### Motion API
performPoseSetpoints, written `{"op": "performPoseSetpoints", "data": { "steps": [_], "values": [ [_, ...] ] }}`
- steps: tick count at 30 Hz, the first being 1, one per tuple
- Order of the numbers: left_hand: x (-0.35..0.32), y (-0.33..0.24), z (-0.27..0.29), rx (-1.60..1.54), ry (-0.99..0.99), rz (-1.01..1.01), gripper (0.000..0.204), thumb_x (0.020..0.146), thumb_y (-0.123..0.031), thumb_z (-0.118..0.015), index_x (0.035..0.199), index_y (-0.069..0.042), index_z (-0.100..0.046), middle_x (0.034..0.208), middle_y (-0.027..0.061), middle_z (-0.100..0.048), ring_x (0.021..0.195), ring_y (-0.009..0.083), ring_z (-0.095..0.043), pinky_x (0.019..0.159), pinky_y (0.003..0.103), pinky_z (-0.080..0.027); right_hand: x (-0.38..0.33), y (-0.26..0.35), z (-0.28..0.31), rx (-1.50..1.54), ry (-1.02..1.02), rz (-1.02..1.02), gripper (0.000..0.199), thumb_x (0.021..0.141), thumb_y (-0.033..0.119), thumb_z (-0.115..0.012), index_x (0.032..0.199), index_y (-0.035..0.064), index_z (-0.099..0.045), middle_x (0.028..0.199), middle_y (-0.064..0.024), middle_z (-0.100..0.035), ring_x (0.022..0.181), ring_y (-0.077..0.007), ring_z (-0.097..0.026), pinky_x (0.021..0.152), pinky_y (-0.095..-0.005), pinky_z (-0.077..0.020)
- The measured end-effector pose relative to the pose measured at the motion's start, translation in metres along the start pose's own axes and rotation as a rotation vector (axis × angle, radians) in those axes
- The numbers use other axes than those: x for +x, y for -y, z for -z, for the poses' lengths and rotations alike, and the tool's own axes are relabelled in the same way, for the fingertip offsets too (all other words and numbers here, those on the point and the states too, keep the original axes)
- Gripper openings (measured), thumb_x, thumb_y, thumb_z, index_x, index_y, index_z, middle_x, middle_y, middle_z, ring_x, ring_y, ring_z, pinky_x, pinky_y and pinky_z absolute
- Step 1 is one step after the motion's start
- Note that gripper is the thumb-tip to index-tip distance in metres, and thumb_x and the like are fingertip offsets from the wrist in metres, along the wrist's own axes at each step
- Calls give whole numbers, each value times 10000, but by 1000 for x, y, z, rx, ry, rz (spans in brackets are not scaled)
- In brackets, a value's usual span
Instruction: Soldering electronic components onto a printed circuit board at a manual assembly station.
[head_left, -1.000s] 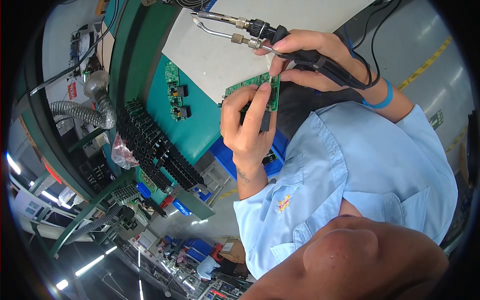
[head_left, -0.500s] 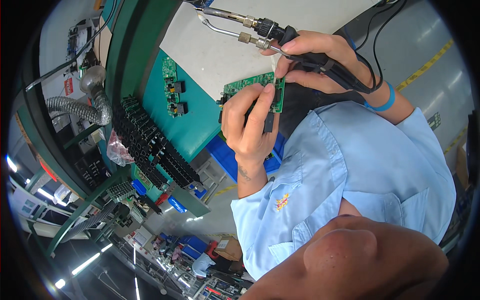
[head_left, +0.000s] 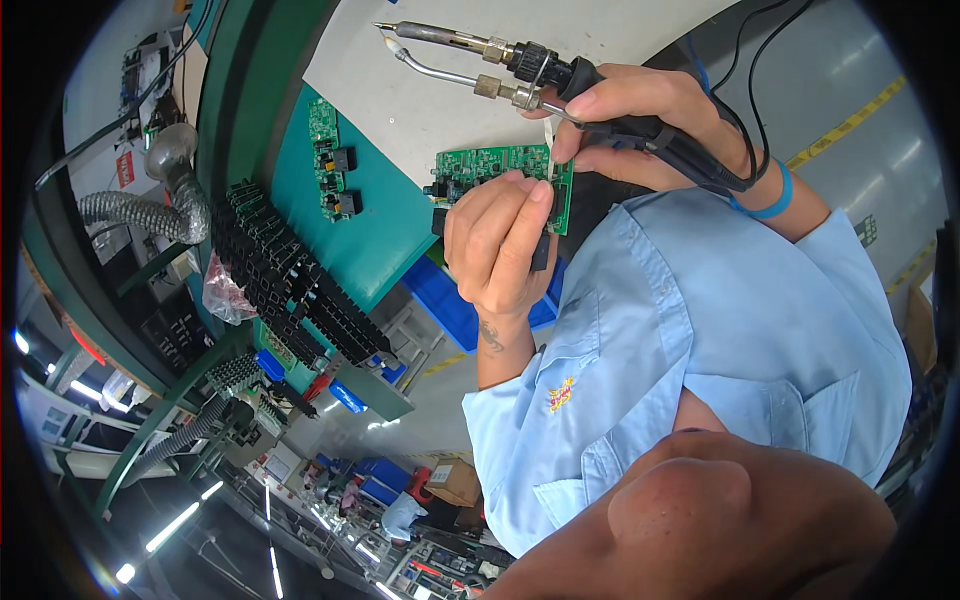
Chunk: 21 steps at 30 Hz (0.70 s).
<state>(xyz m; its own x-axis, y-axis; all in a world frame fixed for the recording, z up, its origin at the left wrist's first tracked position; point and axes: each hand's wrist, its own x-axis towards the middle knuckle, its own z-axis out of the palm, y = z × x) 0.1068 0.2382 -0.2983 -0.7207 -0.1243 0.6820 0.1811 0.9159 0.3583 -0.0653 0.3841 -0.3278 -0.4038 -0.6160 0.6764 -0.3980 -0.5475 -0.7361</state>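
Board (head_left: 490,163) is sitting in our left hand (head_left: 500,235), whose fingers are gripping it across the lower half; the green upper part and right end are showing beyond the fingertips. Our right hand (head_left: 655,95) is wrapping the handle of the iron (head_left: 545,68), its lower fingertips resting just beside the upper right edge and a white strip (head_left: 549,138); we cannot tell whether they are pinching that strip. We are holding one board and one iron; one second board (head_left: 329,165), bearing two black blocks, is lying on the green mat (head_left: 385,240). We are having room over the white sheet (head_left: 400,95), between the board's far edge and the iron's tip. One blue bin (head_left: 450,305) is standing below the mat's near edge.
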Motion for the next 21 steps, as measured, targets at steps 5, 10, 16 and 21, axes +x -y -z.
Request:
{"op": "performPoseSetpoints", "data": {
  "steps": [5,10,16,21],
  "values": [
    [0,0,-1,-2,-8,-2,377,753,51,-828,1090,-106,-769,1002,35,-707,907,227,-719,830,355,-596,0,0,-1,2,-14,7,633,802,-104,-817,1366,66,-585,974,-127,-764,805,-218,-724,723,-307,-594],
    [0,-1,-1,6,-3,2,374,755,50,-826,1090,-107,-768,1008,34,-708,913,227,-718,840,360,-594,-1,-6,-4,44,-63,25,604,784,-117,-803,1339,50,-634,1015,-93,-747,839,-180,-743,747,-278,-616],
    [-1,0,1,8,21,-10,373,758,50,-823,1093,-105,-767,1022,34,-711,926,226,-718,849,366,-593,-4,-9,-7,64,-82,16,603,772,-122,-803,1330,49,-649,1030,-81,-742,846,-162,-749,753,-264,-622],
    [-1,0,0,8,7,-10,372,761,52,-819,1095,-104,-766,1031,35,-714,934,226,-718,847,366,-592,-3,-6,-6,72,-86,10,610,767,-123,-806,1330,51,-648,1033,-81,-743,845,-163,-751,749,-263,-622]
  ]
}}
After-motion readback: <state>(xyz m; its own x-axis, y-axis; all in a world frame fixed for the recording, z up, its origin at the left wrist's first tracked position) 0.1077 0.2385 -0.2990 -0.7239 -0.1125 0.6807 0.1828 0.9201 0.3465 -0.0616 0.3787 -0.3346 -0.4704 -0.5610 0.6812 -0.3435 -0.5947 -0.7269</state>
